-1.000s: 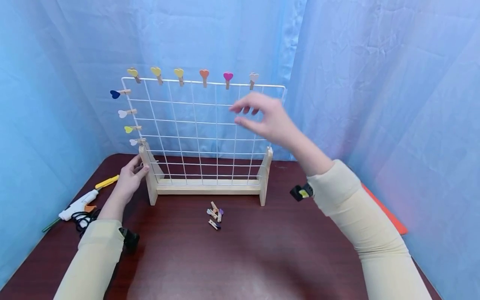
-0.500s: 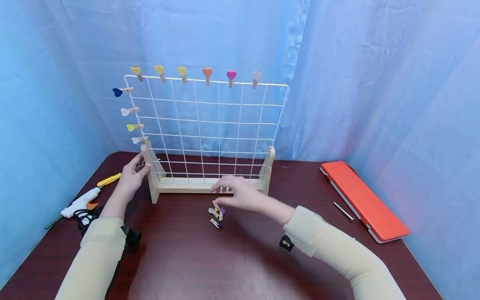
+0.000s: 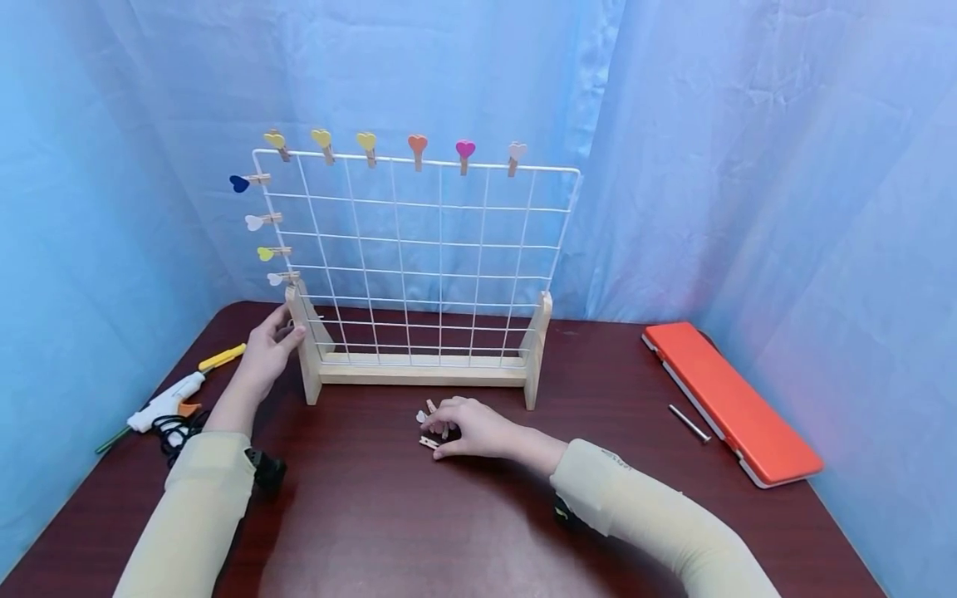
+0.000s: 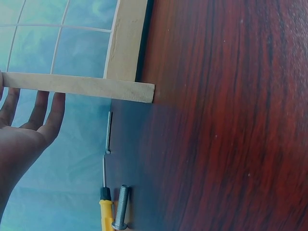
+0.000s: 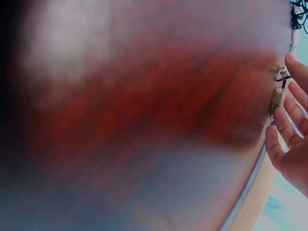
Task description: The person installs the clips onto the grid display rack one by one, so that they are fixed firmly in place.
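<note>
In the head view, a white wire grid (image 3: 419,245) stands upright in a wooden stand (image 3: 422,376). Heart-topped clothespins, such as a magenta one (image 3: 465,151) and a dark blue one (image 3: 241,183), are clipped along its top and left edges. My left hand (image 3: 265,353) grips the stand's left upright, with the thumb in front and fingers behind. My right hand (image 3: 478,428) is over a small pile of loose clothespins (image 3: 432,407) before the stand. Its thumb and fingertips are apart around a clothespin (image 3: 429,443) with a dark heart. The hand partly hides the pile.
At left lie a white glue gun (image 3: 168,403), a black cord (image 3: 172,436) and a yellow-handled screwdriver (image 3: 222,357). A bolt (image 4: 121,207) shows beside the screwdriver in the left wrist view. An orange case (image 3: 733,403) and another bolt (image 3: 689,423) lie at right. Blue curtains surround the table.
My right hand has come down from in front of the grid's upper right to the loose clothespins on the table. My left hand has stayed at the left upright.
</note>
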`<state>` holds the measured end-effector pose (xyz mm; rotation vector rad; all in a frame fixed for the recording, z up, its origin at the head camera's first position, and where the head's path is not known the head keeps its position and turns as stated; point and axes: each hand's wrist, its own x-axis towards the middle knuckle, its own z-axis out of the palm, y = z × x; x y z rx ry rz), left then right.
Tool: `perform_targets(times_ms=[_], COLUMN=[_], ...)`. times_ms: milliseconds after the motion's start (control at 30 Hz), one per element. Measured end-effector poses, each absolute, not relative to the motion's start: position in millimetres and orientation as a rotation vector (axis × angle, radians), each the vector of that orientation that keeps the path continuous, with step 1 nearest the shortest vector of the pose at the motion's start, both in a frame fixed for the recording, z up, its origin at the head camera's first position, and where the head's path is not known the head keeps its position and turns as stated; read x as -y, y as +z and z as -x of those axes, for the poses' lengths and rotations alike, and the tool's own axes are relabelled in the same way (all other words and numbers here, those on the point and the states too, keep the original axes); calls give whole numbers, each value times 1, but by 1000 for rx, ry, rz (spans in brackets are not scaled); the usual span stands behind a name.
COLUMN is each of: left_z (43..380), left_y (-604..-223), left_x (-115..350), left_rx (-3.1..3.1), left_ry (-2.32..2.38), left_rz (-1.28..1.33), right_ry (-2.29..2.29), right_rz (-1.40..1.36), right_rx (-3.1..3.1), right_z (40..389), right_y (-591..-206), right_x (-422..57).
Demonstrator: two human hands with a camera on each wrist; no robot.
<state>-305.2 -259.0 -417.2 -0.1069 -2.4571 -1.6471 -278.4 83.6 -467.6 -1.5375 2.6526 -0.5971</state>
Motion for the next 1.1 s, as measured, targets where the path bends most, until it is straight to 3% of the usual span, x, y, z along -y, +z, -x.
perform_targets(times_ms=[600, 1100], left_z=[305, 302], left_y=[-417, -414], left_x=[259, 257], left_rx=[2471, 2469], left_ry=[-1640, -1654], left_rz=[89, 94], right_ry=[-686, -886], right_rz=[1619, 1329], right_rx=[-2578, -2477], right_z=[284, 279], right_y=[-457, -407], right_x=[-82, -118])
